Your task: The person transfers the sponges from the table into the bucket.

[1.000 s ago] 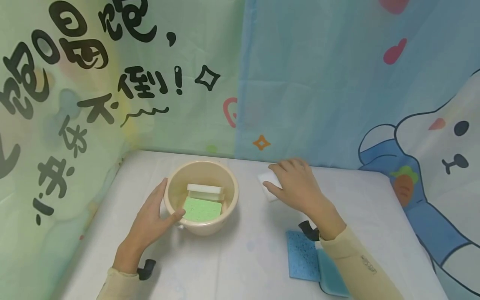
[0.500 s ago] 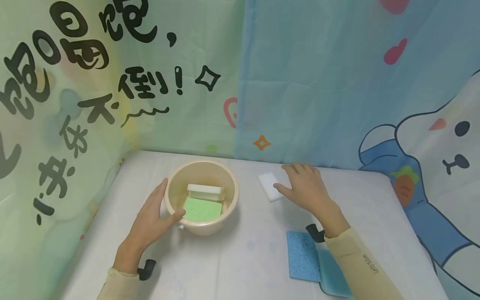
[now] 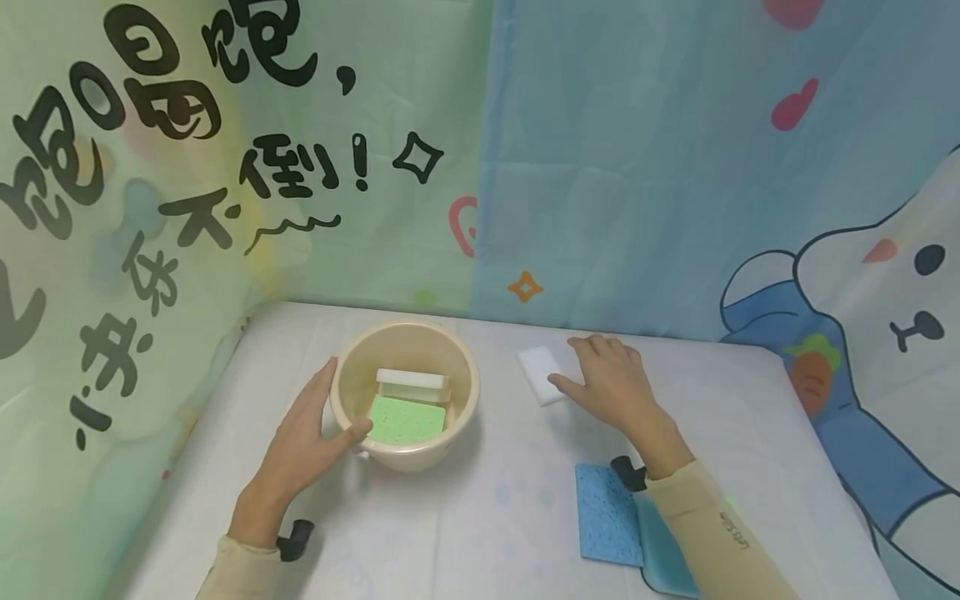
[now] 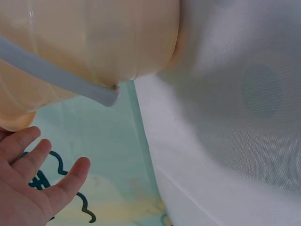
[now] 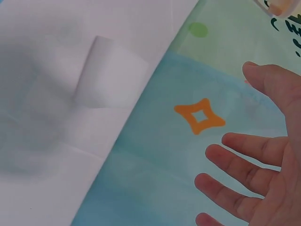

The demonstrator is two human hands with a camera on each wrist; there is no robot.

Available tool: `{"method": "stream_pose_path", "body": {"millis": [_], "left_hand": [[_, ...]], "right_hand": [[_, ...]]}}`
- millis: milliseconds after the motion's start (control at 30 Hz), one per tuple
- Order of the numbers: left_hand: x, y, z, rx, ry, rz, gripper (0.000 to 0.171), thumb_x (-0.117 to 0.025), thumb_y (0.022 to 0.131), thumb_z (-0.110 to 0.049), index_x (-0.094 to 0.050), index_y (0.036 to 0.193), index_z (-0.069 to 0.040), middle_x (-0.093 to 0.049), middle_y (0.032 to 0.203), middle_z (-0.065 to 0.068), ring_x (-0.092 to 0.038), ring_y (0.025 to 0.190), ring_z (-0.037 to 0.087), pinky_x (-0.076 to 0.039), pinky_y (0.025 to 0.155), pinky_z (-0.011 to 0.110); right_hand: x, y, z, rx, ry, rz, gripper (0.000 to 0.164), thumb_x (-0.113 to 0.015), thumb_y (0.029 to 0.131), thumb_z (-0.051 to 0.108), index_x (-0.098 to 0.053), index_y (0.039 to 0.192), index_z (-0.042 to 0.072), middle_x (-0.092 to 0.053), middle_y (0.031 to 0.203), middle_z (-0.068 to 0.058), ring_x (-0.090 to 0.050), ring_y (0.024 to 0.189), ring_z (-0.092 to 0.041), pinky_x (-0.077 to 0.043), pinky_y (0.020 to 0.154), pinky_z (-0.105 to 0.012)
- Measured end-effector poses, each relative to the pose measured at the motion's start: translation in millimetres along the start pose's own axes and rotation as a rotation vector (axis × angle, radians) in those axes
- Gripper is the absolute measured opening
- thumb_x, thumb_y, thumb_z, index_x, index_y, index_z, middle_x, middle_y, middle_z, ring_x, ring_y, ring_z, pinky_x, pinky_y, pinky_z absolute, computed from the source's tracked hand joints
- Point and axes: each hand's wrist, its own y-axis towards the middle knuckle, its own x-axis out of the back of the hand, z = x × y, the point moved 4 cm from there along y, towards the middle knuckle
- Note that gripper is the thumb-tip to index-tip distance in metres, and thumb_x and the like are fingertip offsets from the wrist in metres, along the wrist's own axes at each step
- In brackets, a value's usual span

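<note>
A cream bucket stands left of centre on the white table. Inside it are a green sponge and a white-topped, pale green block. My left hand rests at the bucket's left side, thumb over the near rim. In the left wrist view its fingers look fairly straight and spread beside the bucket wall. A thin white rectangular block, like a melamine sponge, lies flat right of the bucket. Just right of this block hovers my right hand, fingers spread and holding nothing; its thumb tip overlaps the block's edge in the head view.
Near the front right lie a blue speckled sponge and a teal flat piece, partly under the right sleeve. The bucket's pale handle hangs along its wall. A printed curtain rises behind the table.
My right hand has shifted right and a little toward me, uncovering most of the white block. The left hand and bucket have stayed in place.
</note>
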Motion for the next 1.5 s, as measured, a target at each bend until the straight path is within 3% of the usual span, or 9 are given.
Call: {"method": "stream_pose_path", "body": {"millis": [800,1000,1233,1500], "left_hand": [[-1.2,-3.3,1.6,0.019,-0.007,-0.006,0.097,-0.068,0.090,-0.054,-0.016,0.162,-0.014,-0.023,0.163,0.011,-0.022,0.148,0.033,-0.026,0.113,0.061],[-0.6,-3.4,1.4,0.004,-0.010,-0.013,0.097,-0.068,0.090,-0.053,-0.017,0.162,-0.014,-0.024,0.163,0.011,-0.023,0.148,0.033,-0.026,0.113,0.061],[0.1,-1.4,0.3,-0.011,-0.003,-0.018,0.097,-0.068,0.090,-0.052,-0.017,0.162,-0.012,-0.024,0.163,0.012,-0.023,0.148,0.034,-0.027,0.113,0.061],[0.3,-1.0,0.5,-0.002,-0.011,-0.010,0.097,-0.068,0.090,-0.053,-0.016,0.162,-0.015,-0.023,0.163,0.009,-0.023,0.148,0.032,-0.027,0.113,0.061]], "right_hand": [[-46,8,-9,-0.094,0.041,0.063,0.084,-0.069,0.091,0.050,-0.044,0.140,-0.014,-0.049,0.132,-0.036,-0.047,0.119,-0.054,-0.042,0.093,-0.067],[-53,12,-8,-0.140,0.049,0.143,0.087,-0.069,0.089,0.054,-0.046,0.135,-0.017,-0.054,0.121,-0.035,-0.053,0.105,-0.049,-0.048,0.081,-0.062],[-64,18,-8,-0.205,0.092,0.209,0.076,-0.069,0.087,0.057,-0.053,0.112,-0.013,-0.054,0.097,-0.024,-0.052,0.083,-0.039,-0.049,0.068,-0.053],[-77,20,-8,-0.288,0.160,0.298,0.079,-0.070,0.086,0.055,-0.052,0.117,-0.016,-0.054,0.092,-0.022,-0.053,0.079,-0.034,-0.050,0.069,-0.050]]}}
